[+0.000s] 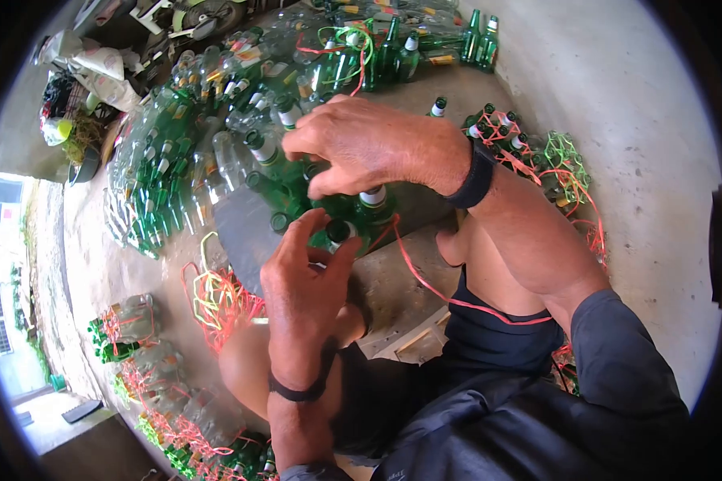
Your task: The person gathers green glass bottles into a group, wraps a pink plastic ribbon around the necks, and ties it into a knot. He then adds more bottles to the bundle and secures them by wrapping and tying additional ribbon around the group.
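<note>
A cluster of green glass bottles [297, 192] stands upright in front of me on a grey slab [241, 228]. My right hand [361, 144] reaches over the bottle necks, fingers curled down onto the tops. My left hand [305, 276] is just below, fingertips pinched at the neck of a green bottle [338, 232]. A red-orange string [425, 280] runs from the cluster back across my lap; which hand grips it is unclear.
A big heap of green and clear bottles [184, 144] lies behind. Tied bundles of bottles stand at the left [124, 325], bottom left [192, 425] and right [505, 132]. Loose coloured string [221, 301] lies by my knee. Bags and scrap [88, 72] are far left.
</note>
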Demonstrator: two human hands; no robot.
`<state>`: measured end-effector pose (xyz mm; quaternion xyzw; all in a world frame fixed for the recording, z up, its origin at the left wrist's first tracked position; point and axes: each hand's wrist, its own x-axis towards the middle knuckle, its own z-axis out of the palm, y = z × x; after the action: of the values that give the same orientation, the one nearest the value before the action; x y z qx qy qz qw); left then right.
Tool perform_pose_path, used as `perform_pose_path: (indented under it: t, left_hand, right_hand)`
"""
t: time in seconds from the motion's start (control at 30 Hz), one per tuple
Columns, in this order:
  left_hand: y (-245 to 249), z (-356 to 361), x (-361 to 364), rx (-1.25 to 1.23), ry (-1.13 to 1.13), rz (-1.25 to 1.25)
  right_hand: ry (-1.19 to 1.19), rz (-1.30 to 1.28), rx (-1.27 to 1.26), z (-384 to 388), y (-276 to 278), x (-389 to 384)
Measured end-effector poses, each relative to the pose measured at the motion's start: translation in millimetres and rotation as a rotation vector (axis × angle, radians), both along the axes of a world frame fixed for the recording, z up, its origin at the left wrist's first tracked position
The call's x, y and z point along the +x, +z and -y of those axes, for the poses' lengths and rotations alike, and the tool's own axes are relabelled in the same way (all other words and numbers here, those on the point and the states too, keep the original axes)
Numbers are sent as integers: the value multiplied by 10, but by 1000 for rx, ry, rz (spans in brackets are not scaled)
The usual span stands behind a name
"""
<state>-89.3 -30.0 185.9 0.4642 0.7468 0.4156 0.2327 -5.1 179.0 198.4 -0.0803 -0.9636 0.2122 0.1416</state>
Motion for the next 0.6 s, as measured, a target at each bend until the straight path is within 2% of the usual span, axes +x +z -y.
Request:
perform_pose_path:
  t: [0.13, 0.27, 0.37, 0.47, 0.6]
  left_hand:
    - [-57, 4, -23, 44, 28, 9]
    - [-50, 26, -39, 75, 38, 14]
    - [-31, 32, -54, 53, 38, 39]
    - [-39, 19, -47, 131, 64, 53]
    - [-47, -56, -40, 209, 95, -1]
  right_hand:
    - [-82, -168, -136, -191, 115, 39]
    - [-334, -247, -125, -598, 179, 266]
    - [-494, -252, -34, -1088, -2, 478]
    - [-649, -148, 53, -1373, -145, 741]
    - [-745, 13, 56, -1737, -623, 966]
